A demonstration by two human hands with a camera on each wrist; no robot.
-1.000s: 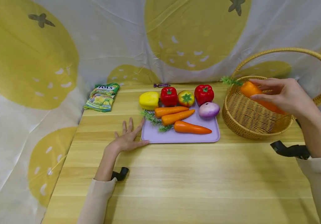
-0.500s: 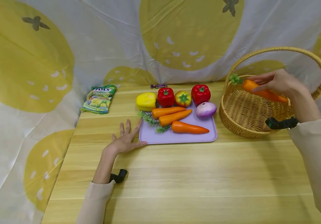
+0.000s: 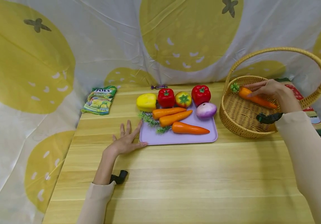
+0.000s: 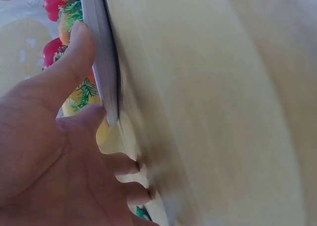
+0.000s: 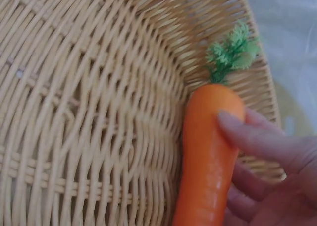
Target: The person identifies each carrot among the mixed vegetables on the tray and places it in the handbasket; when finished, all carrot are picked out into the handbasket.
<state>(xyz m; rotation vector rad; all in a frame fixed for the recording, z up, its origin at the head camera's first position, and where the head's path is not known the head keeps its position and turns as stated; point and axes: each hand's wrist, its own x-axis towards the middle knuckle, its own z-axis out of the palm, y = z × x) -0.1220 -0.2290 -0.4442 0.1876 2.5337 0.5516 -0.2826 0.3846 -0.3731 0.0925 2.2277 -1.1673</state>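
Inside the wicker basket [image 3: 234,123], toward its back wall, my right hand [image 3: 275,90] grips an orange carrot [image 3: 257,99] with a green leafy top. In the right wrist view, the thumb presses on the thick end of the carrot [image 5: 208,146], fingers behind it. My left hand [image 3: 125,141] lies with spread fingers at the left edge of a lilac tray [image 3: 177,140]; in the left wrist view its thumb and a finger touch the tray rim [image 4: 101,52]. On the tray lie several carrots [image 3: 190,128], a purple onion [image 3: 206,110] and red peppers [image 3: 166,98].
A yellow pepper [image 3: 146,102] and a red-yellow tomato-like vegetable [image 3: 183,99] sit at the tray's back edge. A green snack packet [image 3: 100,100] lies at the left, a wrapped candy [image 3: 159,87] at the back. The basket's tall handle [image 3: 280,49] arches above; a larger bag [image 3: 315,116] lies behind it.
My right hand has moved left and lowered the carrot from over the basket's right side down into it. The left hand stays at the tray. The bag behind the basket has come into view.
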